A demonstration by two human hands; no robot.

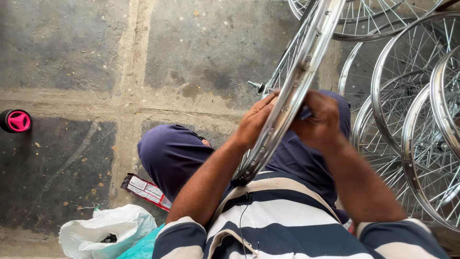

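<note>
A shiny metal bicycle wheel rim [306,52] with thin spokes runs upright from my lap to the top of the view. My left hand [255,120] presses against the rim's left side, fingers curled onto it. On the rim's right side, my right hand [320,121] is closed around a small tool or part at the rim; what it is stays hidden by the fingers. The wheel's axle end [256,86] sticks out to the left behind the rim. My knees in dark blue trousers [172,153] sit under the wheel.
Several more spoked rims [412,110] lean stacked at the right. A white plastic bag [103,232] and a red-and-white packet [143,189] lie on the concrete floor at the lower left. A small black wheel with a pink hub [17,121] sits at the left edge.
</note>
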